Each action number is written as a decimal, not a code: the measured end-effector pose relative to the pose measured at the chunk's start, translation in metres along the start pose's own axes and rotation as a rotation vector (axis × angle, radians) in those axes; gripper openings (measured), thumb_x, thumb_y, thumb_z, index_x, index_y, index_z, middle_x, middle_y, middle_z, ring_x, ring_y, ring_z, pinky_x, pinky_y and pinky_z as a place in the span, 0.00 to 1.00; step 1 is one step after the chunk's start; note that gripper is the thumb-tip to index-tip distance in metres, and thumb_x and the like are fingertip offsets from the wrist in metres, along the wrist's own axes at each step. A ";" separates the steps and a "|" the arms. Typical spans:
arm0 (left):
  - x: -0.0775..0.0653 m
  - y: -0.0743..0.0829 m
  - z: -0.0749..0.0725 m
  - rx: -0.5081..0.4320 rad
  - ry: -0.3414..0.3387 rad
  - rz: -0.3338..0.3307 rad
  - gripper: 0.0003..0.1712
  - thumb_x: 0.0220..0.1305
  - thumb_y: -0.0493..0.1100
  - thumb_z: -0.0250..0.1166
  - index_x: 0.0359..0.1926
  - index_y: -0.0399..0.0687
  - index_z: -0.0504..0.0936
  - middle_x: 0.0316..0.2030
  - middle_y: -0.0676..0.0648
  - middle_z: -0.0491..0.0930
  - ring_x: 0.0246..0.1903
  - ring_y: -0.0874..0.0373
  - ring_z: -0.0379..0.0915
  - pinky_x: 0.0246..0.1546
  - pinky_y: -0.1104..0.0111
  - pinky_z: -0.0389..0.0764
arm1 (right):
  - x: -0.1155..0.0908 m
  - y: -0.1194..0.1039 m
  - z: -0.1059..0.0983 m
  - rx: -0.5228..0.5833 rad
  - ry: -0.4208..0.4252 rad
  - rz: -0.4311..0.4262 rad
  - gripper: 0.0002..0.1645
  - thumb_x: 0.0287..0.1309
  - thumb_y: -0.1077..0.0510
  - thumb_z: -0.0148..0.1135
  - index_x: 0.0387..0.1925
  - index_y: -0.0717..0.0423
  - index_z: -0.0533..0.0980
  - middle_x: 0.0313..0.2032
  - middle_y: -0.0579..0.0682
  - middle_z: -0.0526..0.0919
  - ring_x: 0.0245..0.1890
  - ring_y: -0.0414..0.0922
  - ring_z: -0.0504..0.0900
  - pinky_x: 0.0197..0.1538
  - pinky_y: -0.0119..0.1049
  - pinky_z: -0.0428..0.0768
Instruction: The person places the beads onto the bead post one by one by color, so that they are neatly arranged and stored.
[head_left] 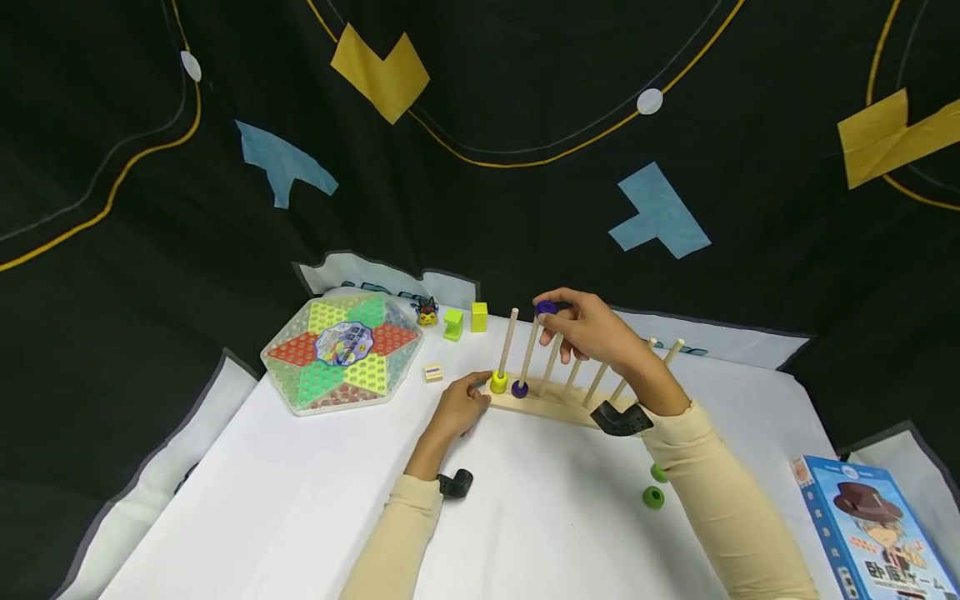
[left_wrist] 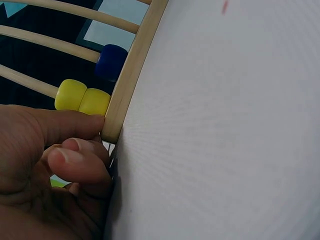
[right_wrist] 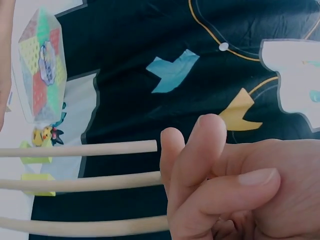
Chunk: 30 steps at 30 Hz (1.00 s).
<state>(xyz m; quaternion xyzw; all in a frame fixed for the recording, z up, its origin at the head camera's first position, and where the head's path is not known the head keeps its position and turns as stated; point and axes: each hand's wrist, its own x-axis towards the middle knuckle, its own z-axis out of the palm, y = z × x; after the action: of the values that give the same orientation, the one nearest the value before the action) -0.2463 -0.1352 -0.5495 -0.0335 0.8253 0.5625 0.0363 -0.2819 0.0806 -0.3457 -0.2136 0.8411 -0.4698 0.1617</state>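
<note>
Head camera: the right hand (head_left: pixel 592 327) pinches a small, round purple bead (head_left: pixel 546 307) between thumb and fingers, at the tip of the second pale wooden rod (head_left: pixel 528 350) from the left. Whether the bead's hole is already over the tip, I cannot tell; the right wrist view does not show the bead. The left hand (head_left: pixel 454 408), fingers bent, grips the left end of the long, pale wooden base (head_left: pixel 546 407), just beside two stacked, glossy yellow beads (head_left: pixel 498 382) on the first rod (head_left: pixel 507 343). Another dark purple bead (head_left: pixel 520 389) sits at the foot of the second rod.

To do this well, I would keep the base pinned down with the left hand, hold the pinched bead level, line its hole up with the rod, and let go only once it has passed the tip. Tilted, it could catch on the rim or push the rod sideways.

Farther out, two round green beads (head_left: pixel 653 497) lie on the white tabletop (head_left: pixel 517 525) near the right forearm; a hexagonal, clear-cased, multicoloured star board (head_left: pixel 397 375) lies well to the left.
</note>
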 end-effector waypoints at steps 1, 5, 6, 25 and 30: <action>-0.001 -0.001 0.001 -0.001 -0.005 -0.004 0.26 0.64 0.36 0.60 0.63 0.52 0.73 0.25 0.49 0.67 0.08 0.63 0.58 0.08 0.74 0.62 | 0.001 0.000 0.001 0.000 -0.007 0.005 0.20 0.67 0.56 0.54 0.59 0.50 0.70 0.30 0.54 0.84 0.16 0.49 0.78 0.15 0.28 0.67; -0.002 -0.005 0.006 -0.007 -0.012 -0.015 0.26 0.64 0.36 0.61 0.63 0.52 0.74 0.24 0.49 0.67 0.08 0.63 0.58 0.07 0.74 0.63 | 0.002 0.003 0.004 0.002 -0.027 0.016 0.21 0.67 0.57 0.53 0.60 0.50 0.69 0.31 0.54 0.84 0.16 0.49 0.78 0.14 0.28 0.67; -0.003 -0.006 0.007 -0.009 -0.011 -0.014 0.26 0.64 0.36 0.61 0.63 0.52 0.74 0.24 0.49 0.67 0.08 0.63 0.57 0.07 0.73 0.62 | 0.002 0.003 0.004 -0.002 -0.032 0.016 0.21 0.67 0.56 0.53 0.60 0.50 0.69 0.31 0.53 0.84 0.16 0.49 0.78 0.14 0.28 0.66; -0.001 -0.005 0.007 0.002 0.000 -0.006 0.26 0.63 0.36 0.60 0.63 0.52 0.74 0.26 0.47 0.71 0.07 0.63 0.58 0.06 0.73 0.63 | -0.040 0.015 -0.026 0.008 0.049 -0.064 0.25 0.69 0.51 0.53 0.65 0.43 0.66 0.32 0.57 0.83 0.16 0.55 0.77 0.12 0.30 0.65; 0.002 -0.001 0.000 0.008 0.010 0.003 0.26 0.63 0.35 0.60 0.62 0.52 0.74 0.27 0.47 0.71 0.07 0.63 0.57 0.06 0.73 0.63 | -0.090 0.039 -0.057 0.042 0.186 -0.026 0.25 0.69 0.50 0.52 0.66 0.43 0.65 0.33 0.58 0.81 0.16 0.52 0.74 0.13 0.34 0.68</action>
<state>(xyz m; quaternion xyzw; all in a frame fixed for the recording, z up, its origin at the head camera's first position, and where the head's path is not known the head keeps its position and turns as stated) -0.2482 -0.1353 -0.5507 -0.0347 0.8279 0.5590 0.0316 -0.2399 0.1857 -0.3444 -0.1765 0.8396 -0.5072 0.0815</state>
